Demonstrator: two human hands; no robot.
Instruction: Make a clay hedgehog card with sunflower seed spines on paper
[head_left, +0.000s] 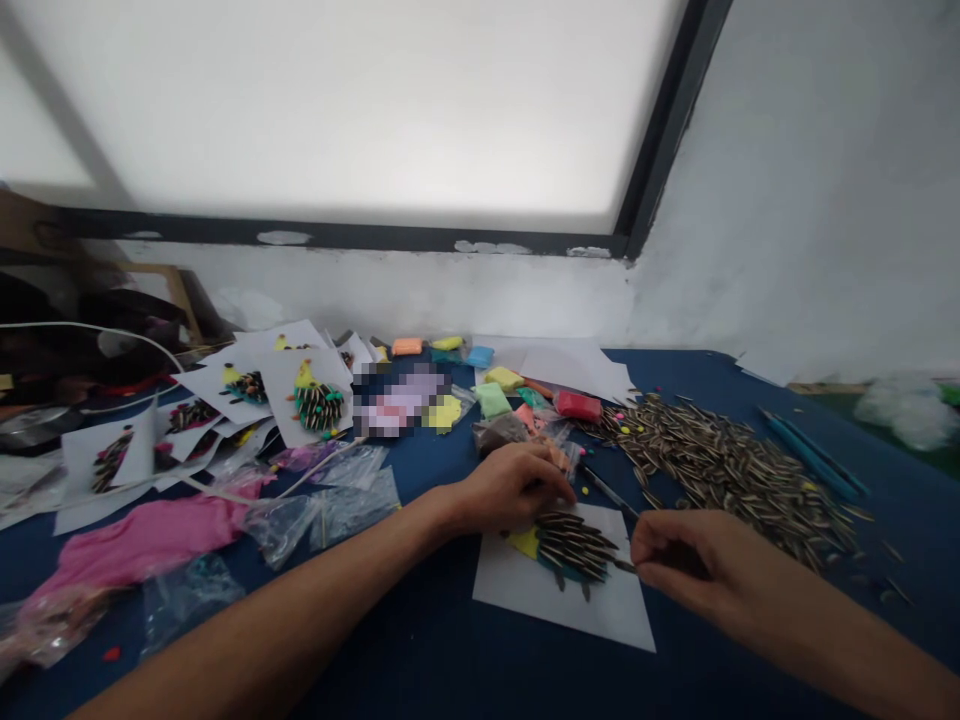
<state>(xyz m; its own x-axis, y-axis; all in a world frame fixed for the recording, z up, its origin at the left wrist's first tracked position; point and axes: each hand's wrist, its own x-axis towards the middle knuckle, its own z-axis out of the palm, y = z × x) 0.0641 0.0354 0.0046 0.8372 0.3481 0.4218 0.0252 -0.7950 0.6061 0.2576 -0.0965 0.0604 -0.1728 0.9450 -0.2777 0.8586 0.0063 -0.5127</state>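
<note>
A white sheet of paper (600, 626) lies in front of me on the blue table. On it is a hedgehog figure (574, 548) with a yellow head, a teal body and rows of striped sunflower seeds as spines. My left hand (517, 487) rests over the figure's upper left side, fingers bent and loosely apart, with no held thing visible. To the right of the figure, my right hand (686, 560) is closed in a pinch. A dark sunflower seed (624, 567) shows at its fingertips, close to the spines.
A large pile of sunflower seeds (720, 470) spreads at right, beside a blue tool (814, 455). Packets of coloured clay, such as a red packet (577, 405), lie behind my hands. Finished figures on paper (319, 405), plastic bags (281, 525) and pink clay (150, 540) occupy the left.
</note>
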